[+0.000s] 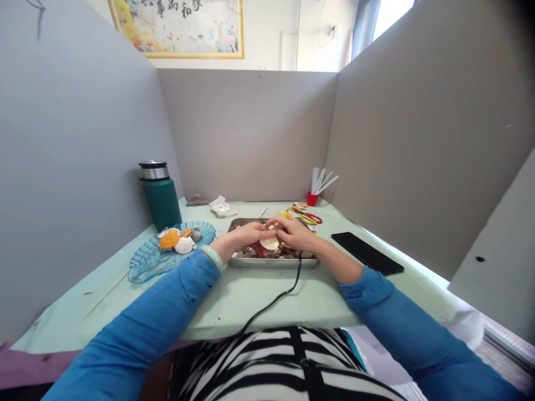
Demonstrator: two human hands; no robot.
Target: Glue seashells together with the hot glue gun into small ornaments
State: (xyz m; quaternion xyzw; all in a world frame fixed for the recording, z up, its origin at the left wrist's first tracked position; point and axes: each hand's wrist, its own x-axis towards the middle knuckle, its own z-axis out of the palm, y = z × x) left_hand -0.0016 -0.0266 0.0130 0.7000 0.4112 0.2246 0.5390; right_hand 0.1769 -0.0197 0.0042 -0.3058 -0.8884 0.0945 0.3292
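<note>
Over a metal tray (273, 263) of stones and shells, both my hands meet around a pale scallop shell (270, 243). My left hand (249, 235) grips its left side, fingers closed. From the other side, my right hand (292, 232) has its fingers bent and pinched at the shell's upper edge; anything small between these fingertips is hidden. A black cable (276, 301) runs from the tray's right part, below my right hand, down to the table's front edge. What it connects to in the tray is covered.
Left of the tray are a blue glass dish (144, 262) with decorated shells, a thin stick (106, 294) and a green bottle (162, 200). Rightward lie a black slab (368, 253), scissors (311, 218) and a red cup (312, 199) of white sticks. Grey partitions (251, 133) enclose the table.
</note>
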